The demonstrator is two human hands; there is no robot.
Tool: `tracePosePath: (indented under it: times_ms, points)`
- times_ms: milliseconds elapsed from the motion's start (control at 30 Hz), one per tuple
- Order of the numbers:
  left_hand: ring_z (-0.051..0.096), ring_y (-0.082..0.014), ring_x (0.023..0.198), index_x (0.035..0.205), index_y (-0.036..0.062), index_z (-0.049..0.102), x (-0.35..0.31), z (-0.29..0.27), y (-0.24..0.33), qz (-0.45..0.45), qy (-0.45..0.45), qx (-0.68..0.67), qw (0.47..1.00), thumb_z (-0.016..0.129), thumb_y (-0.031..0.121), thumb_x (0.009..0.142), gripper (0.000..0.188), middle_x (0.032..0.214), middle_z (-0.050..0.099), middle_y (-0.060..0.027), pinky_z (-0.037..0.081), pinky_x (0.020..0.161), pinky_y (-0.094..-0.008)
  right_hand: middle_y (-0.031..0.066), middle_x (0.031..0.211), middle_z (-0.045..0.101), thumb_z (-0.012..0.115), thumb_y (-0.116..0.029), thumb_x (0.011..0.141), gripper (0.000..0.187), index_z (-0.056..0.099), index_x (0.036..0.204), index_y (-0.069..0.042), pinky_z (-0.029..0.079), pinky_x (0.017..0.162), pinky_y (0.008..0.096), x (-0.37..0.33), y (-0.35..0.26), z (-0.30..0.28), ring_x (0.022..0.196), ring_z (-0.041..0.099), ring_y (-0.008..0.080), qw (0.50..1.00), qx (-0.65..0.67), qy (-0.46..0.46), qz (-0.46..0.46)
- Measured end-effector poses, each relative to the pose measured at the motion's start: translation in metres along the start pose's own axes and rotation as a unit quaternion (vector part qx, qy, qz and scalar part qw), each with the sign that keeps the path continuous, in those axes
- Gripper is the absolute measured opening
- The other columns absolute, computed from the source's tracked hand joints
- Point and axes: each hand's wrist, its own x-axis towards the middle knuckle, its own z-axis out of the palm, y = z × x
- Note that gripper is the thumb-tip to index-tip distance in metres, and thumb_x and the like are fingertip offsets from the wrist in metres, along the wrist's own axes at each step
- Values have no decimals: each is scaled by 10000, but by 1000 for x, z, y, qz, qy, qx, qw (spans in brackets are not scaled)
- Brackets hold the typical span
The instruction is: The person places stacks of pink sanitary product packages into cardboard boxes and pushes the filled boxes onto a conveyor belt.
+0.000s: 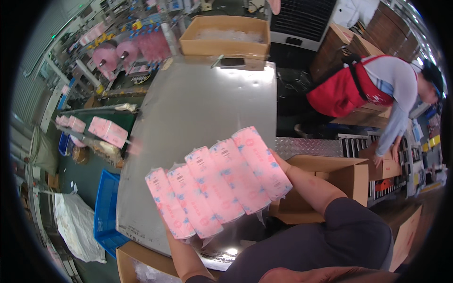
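Note:
A row of several pink plastic-wrapped packs (219, 181) with blue patterning is squeezed between my two hands, tilted above the metal table. My right hand (280, 163) presses on the row's right end; its fingers are mostly behind the packs. At the left end is my left hand (167, 230), largely hidden by the packs, with the wrist showing below them. Beyond the packs lies the bare metal tabletop (203, 104). Just right of my right forearm, an open cardboard box (325, 165) stands beside the table.
More pink packs (107, 131) sit on a green conveyor (123, 119) at left. A blue crate (106, 207) stands by the table's left edge. A cardboard tray (224, 47) and dark phone (232, 62) are at the far end. A co-worker (349, 87) handles a carton (384, 165) on rollers.

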Motion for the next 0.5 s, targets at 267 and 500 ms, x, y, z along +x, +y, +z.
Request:
tracePosePath:
  times_ms: [267,500]
  points:
    - [479,-213,1278,1424,25,414,-53,145,-8,28,-190,39,981,614,257,930,582,1478,407,-149,435,993,-386,135,1366,556,526,-565,930,667,493,1403,-96,480,977,458,-127,-42,-39,1207,560,271,949,-149,-28,-278]
    - [458,-219,1304,1433,29,419,-78,309,-157,-288,-422,93,855,606,303,934,600,1486,404,-148,415,1023,-386,115,1543,364,330,-646,961,758,360,1501,-115,246,1185,443,-422,-69,-125,1412,356,296,964,-45,6,-263]
